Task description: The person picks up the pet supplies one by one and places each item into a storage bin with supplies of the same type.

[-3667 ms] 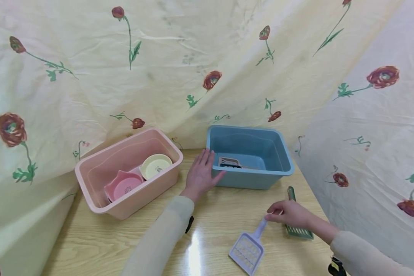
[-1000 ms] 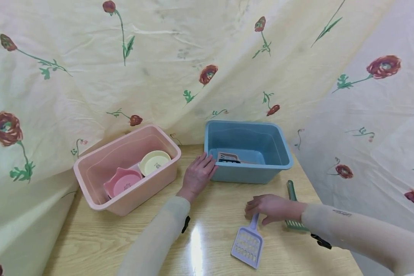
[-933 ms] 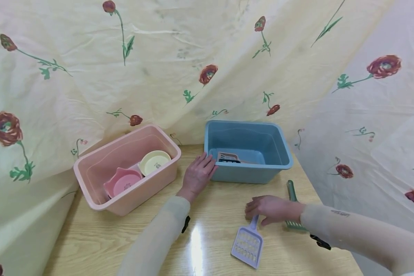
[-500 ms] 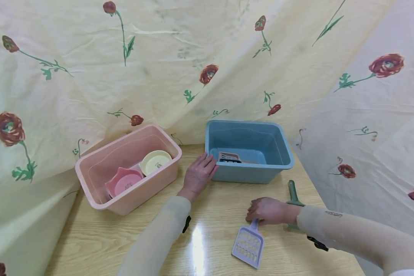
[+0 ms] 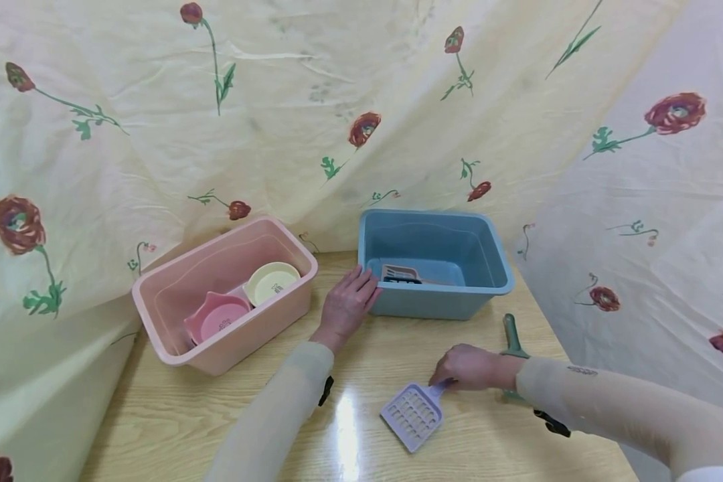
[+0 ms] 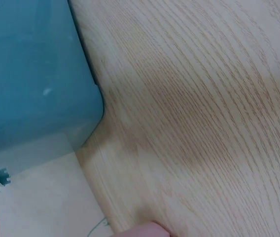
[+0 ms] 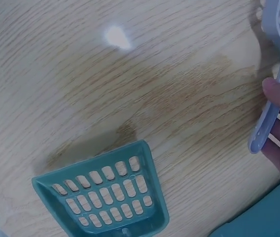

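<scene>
My right hand [image 5: 470, 367] pinches the handle of a lavender slotted litter scoop [image 5: 412, 416], low over the table. In the right wrist view, my thumb lies along one side of the scoop's handle [image 7: 269, 116] with fingers on the other. My left hand [image 5: 348, 309] rests its fingers on the front left corner of a blue bin [image 5: 434, 304]. Inside that bin lie a brownish-pink scoop [image 5: 400, 272] and something black, partly hidden by the front wall. A green litter scoop [image 7: 105, 185] lies on the table, partly hidden by my right arm in the head view.
A pink bin [image 5: 259, 321] stands at the left, holding a pink dish [image 5: 219, 321] with pointed ears and a cream dish [image 5: 272, 281]. A flower-print cloth [image 5: 313, 134] hangs behind and to the right of the wooden table [image 5: 175, 422].
My right hand, spread over the scoop's handle a second ago, now grips it. The scoop's slotted head has swung left and away from the front. My left hand has stayed at the bin's corner.
</scene>
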A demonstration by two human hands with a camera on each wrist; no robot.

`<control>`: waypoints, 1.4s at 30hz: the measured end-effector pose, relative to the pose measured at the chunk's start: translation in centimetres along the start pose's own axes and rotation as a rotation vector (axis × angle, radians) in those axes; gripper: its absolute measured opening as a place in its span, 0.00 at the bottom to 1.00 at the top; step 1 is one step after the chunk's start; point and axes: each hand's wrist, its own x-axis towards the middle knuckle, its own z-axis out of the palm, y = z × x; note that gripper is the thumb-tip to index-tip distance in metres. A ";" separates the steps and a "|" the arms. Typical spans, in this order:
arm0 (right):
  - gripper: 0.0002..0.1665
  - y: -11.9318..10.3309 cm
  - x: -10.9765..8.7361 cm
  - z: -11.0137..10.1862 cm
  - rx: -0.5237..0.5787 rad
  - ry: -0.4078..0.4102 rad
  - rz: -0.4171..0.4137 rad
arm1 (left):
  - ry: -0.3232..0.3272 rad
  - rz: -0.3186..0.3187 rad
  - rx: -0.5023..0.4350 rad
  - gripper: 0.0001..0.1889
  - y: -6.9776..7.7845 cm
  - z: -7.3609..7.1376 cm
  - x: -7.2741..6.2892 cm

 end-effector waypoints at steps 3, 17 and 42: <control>0.19 -0.1 -0.1 -0.3 0.051 0.036 0.005 | 0.012 0.010 -0.001 0.12 -0.1 -0.1 0.1; 0.17 -3.4 -0.1 -5.0 0.311 0.363 -0.061 | 0.064 0.066 0.041 0.13 -0.6 -0.1 0.3; 0.23 -3.6 1.2 -16.0 0.736 0.789 0.281 | 0.041 0.043 -0.013 0.13 -0.1 -0.2 -0.2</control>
